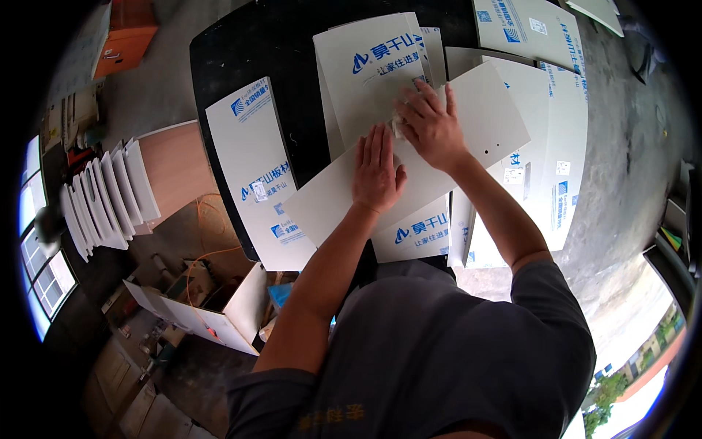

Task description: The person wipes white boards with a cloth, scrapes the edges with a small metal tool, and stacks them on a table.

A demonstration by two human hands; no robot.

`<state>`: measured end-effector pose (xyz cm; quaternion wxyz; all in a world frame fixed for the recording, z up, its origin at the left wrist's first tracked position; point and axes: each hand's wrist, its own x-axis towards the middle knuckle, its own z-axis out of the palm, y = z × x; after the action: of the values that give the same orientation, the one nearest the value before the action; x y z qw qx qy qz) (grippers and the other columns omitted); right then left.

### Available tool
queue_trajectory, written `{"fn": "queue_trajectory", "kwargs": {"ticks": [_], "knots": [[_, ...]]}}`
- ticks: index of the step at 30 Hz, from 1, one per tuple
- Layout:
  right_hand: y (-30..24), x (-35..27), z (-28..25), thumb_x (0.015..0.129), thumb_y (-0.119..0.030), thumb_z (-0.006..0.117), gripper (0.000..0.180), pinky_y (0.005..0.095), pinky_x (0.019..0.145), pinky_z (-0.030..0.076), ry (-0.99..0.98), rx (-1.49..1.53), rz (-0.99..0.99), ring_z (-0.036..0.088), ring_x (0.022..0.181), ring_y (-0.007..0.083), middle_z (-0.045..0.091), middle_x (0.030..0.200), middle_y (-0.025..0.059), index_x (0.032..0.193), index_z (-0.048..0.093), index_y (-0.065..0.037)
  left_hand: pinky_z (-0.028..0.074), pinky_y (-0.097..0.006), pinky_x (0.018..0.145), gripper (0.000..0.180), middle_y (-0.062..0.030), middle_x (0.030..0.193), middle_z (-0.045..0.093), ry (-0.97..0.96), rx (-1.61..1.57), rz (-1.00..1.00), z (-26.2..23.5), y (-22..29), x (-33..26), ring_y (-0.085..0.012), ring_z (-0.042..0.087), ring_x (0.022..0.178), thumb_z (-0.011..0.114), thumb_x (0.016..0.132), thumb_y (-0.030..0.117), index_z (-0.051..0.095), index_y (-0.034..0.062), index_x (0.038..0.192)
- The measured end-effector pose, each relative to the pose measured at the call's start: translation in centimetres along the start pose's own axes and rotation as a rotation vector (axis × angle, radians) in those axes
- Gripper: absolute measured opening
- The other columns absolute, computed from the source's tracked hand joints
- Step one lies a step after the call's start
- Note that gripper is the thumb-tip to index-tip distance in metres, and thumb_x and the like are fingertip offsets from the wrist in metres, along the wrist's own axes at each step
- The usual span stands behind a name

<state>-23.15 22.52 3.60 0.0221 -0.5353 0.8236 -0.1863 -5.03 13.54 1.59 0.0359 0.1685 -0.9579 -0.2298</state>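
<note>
A long plain white board (479,110) lies slantwise over other panels, with two small dark holes near its right end. My left hand (378,172) rests flat on its middle, fingers stretched out. Just to the right, my right hand (433,128) presses a crumpled whitish cloth (398,126) against the board's far edge; the fingers hide most of that cloth. Beneath the board, a white panel with blue print (365,80) reaches away from me, and another printed panel (413,235) shows on the near side.
The black tabletop (234,51) carries a separate printed panel (252,175) at left and stacked panels (563,146) at right. Left of the table, several white boards (110,190) stand in a row. An open box (245,300) with tools and an orange hose sits below.
</note>
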Motion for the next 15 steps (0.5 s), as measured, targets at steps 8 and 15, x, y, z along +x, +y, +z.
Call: {"fn": "queue_trajectory", "kwargs": {"ticks": [8, 15], "knots": [[10.9, 3.5, 0.5, 0.109, -0.048, 0.038, 0.066, 0.0566, 0.128, 0.010, 0.152, -0.436, 0.402, 0.020, 0.159, 0.0365, 0.033, 0.168, 0.0153, 0.160, 0.038, -0.005, 0.019, -0.057, 0.128, 0.087, -0.0261, 0.166, 0.026, 0.030, 0.025, 0.018, 0.2, -0.2, 0.0, -0.0424, 0.027, 0.154, 0.060, 0.093, 0.028, 0.017, -0.0060, 0.161], [1.9, -0.1, 2.4, 0.104, -0.042, 0.050, 0.068, 0.0484, 0.130, 0.016, -0.070, -0.107, 0.052, 0.024, 0.159, 0.0298, 0.032, 0.169, 0.0123, 0.160, 0.037, -0.004, 0.018, -0.056, 0.128, 0.085, -0.0225, 0.168, 0.027, 0.088, -0.040, 0.022, 0.8, -1.0, -0.4, -0.0398, 0.027, 0.155, 0.028, 0.106, 0.061, 0.020, -0.0026, 0.162]]}}
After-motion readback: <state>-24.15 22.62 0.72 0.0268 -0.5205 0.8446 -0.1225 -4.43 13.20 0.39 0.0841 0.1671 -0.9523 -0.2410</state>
